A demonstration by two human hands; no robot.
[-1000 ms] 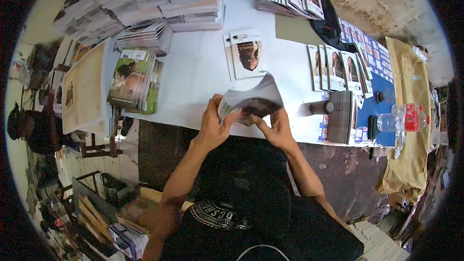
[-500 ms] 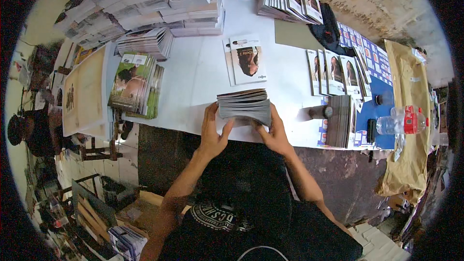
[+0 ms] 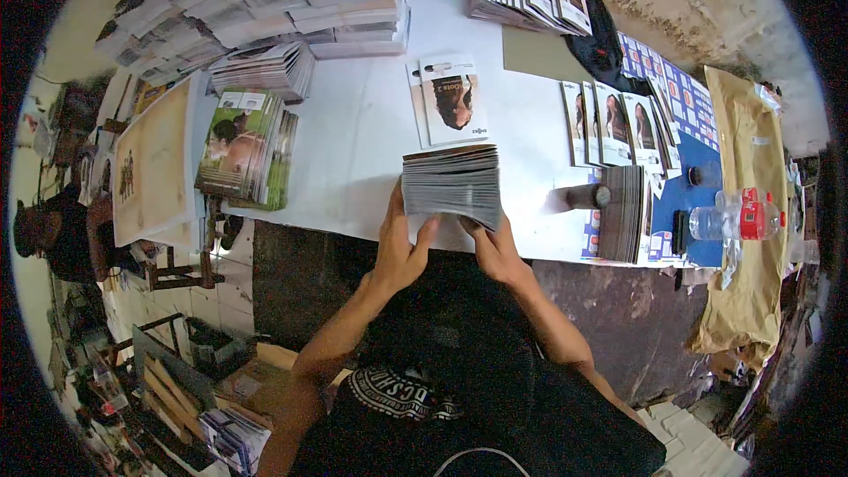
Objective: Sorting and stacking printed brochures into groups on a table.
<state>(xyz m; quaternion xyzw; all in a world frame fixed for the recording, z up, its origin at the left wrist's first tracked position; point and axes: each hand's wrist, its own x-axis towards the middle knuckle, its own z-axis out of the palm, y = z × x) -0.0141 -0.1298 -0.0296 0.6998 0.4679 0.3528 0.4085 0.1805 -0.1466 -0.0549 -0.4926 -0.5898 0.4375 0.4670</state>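
A thick stack of booklets (image 3: 451,187) is held between my two hands at the table's near edge, its page edges turned up toward me. My left hand (image 3: 404,246) grips the stack's left side, with the thumb along the near face. On the opposite side my right hand (image 3: 496,249) is closed round the lower right corner. Just beyond the stack lie a couple of white booklets (image 3: 452,102) with a dark-haired portrait on the cover, one overlapping the other.
Wrapped paper bundles (image 3: 265,0) rise at the back left. Green-covered booklets (image 3: 238,146) lie on the left of the white table (image 3: 344,124). Fanned white booklets (image 3: 609,128), a dark cylinder (image 3: 587,197), an upright booklet row (image 3: 621,215) and plastic bottles (image 3: 738,216) stand on the right.
The stack has come up slightly and tilted, so more of its page edges face me. Both hands have stayed on it, shifting a little lower along its sides.
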